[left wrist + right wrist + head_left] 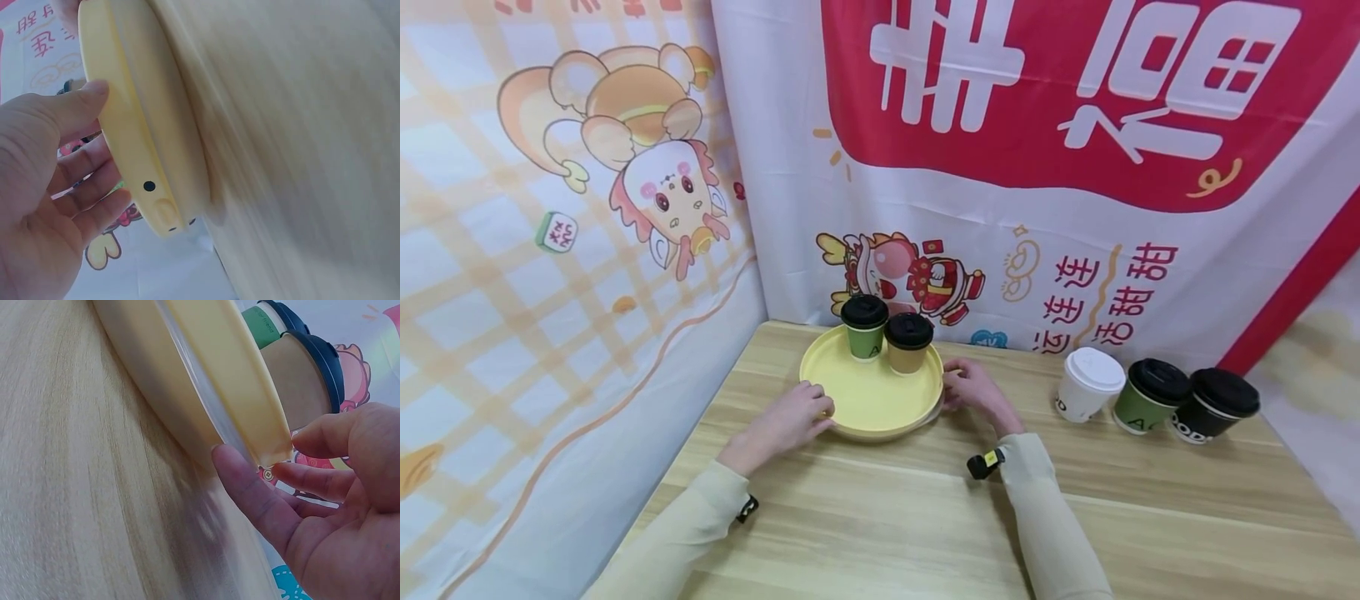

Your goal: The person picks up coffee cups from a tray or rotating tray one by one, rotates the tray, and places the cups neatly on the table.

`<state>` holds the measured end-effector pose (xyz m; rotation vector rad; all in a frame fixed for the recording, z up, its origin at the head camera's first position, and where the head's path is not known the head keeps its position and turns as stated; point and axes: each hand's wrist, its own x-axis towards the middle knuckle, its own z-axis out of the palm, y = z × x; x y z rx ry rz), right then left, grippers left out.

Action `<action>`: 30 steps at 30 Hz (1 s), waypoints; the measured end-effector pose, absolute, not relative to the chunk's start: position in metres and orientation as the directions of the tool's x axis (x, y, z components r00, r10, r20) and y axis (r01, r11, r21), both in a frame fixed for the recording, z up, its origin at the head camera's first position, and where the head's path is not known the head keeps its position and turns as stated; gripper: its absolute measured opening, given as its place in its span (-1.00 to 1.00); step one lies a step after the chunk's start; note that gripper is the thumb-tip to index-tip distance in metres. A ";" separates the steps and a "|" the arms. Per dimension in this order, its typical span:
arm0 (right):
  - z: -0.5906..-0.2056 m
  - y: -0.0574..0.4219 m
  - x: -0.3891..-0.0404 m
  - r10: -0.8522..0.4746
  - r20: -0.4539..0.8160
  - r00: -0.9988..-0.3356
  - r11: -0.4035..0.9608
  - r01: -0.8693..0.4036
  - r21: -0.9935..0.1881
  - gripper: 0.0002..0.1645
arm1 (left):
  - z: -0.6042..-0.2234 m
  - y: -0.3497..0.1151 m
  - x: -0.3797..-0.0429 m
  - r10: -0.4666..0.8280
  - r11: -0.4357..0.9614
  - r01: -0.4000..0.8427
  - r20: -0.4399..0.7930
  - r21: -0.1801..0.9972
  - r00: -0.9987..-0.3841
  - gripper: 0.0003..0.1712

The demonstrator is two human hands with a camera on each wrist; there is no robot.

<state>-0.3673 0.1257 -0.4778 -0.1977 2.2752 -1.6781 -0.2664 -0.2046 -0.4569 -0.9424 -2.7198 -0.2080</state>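
A round yellow tray [880, 404] lies on the wooden table near the back cloth. My left hand [790, 414] grips its front left rim; in the left wrist view the thumb [94, 94] lies on the outer wall, beside a black dot. At the right edge my right hand [972, 390] holds the tray, thumb [240, 481] low at a pale seam and fingers by the rim. Two lidded paper cups stand toward the tray's back: a green cup [865, 340] and a tan cup [907, 358], both with black lids.
To the right on the table [865, 525] stand a white cup [1081, 396], a green cup [1138, 408] with black lid and a black cup [1198, 421], close together. A printed cloth [775, 208] hangs behind; another patterned cloth [587, 358] walls the left side.
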 end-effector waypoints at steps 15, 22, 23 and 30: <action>-0.483 0.129 -0.367 -0.287 -0.169 -0.943 0.333 0.067 -0.941 -0.67 | -0.448 -0.206 -0.265 0.596 0.785 0.618 0.216 0.050 -0.774 -0.75; -0.484 0.126 -0.368 -0.265 -0.184 -0.946 0.324 0.092 -0.941 -0.66 | -0.446 -0.187 -0.258 0.620 0.764 0.644 0.226 0.047 -0.752 -0.61; -0.484 0.126 -0.368 -0.265 -0.183 -0.947 0.329 0.089 -0.940 -0.66 | -0.445 -0.184 -0.257 0.624 0.760 0.648 0.229 0.043 -0.747 -0.62; -0.480 0.125 -0.368 -0.274 -0.172 -0.946 0.340 0.071 -0.938 -0.66 | -0.442 -0.171 -0.252 0.660 0.729 0.685 0.259 0.011 -0.706 -0.72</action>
